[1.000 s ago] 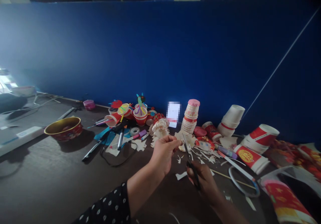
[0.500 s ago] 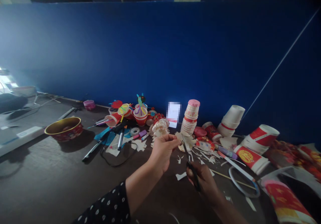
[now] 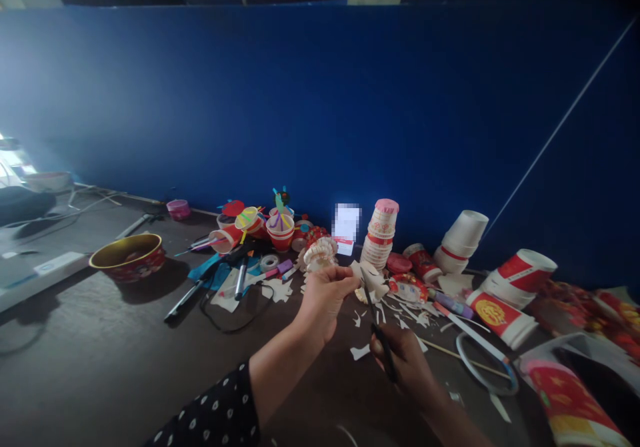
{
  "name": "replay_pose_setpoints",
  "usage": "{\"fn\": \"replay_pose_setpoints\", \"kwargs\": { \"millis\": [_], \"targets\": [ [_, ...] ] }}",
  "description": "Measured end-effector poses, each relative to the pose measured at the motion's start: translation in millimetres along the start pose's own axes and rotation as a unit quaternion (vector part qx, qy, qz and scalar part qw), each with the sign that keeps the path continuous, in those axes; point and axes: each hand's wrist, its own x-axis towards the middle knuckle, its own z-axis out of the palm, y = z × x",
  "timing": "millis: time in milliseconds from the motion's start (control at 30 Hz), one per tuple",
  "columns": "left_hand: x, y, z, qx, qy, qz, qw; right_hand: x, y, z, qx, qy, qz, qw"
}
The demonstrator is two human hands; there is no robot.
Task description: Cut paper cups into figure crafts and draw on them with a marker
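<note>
Pinched between the fingers of my left hand point(image 3: 327, 300) is a small piece of white paper point(image 3: 357, 270). My right hand point(image 3: 403, 357) is closed around the dark handles of a pair of scissors point(image 3: 383, 350), whose blades point up and away from me, close by the paper. Whether the blades touch it I cannot make out. Beneath and beyond my hands lie narrow white paper scraps point(image 3: 420, 315) on the dark table. A stack of paper cups point(image 3: 379, 243) with a pink top stands just behind.
At the left is a red bowl point(image 3: 131, 267) with a yellow rim. Pens point(image 3: 243, 277), a tape roll point(image 3: 269, 263) and decorated cups point(image 3: 281, 232) crowd the middle. Red and white cups point(image 3: 505, 313) lie at the right, near a tubing loop point(image 3: 465, 353). A lit phone screen point(image 3: 347, 223) leans against the blue wall.
My left hand and the paper have shifted very slightly. The scissors have moved a touch to the left; everything else stays in place.
</note>
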Motion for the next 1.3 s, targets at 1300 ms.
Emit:
{"fn": "replay_pose_setpoints", "kwargs": {
  "millis": [1300],
  "targets": [
    [12,-50,-9.3,0.095,-0.131,-0.042,0.986,10,12,-6,0.072,0.203,-0.020,0.976]
  ]
}}
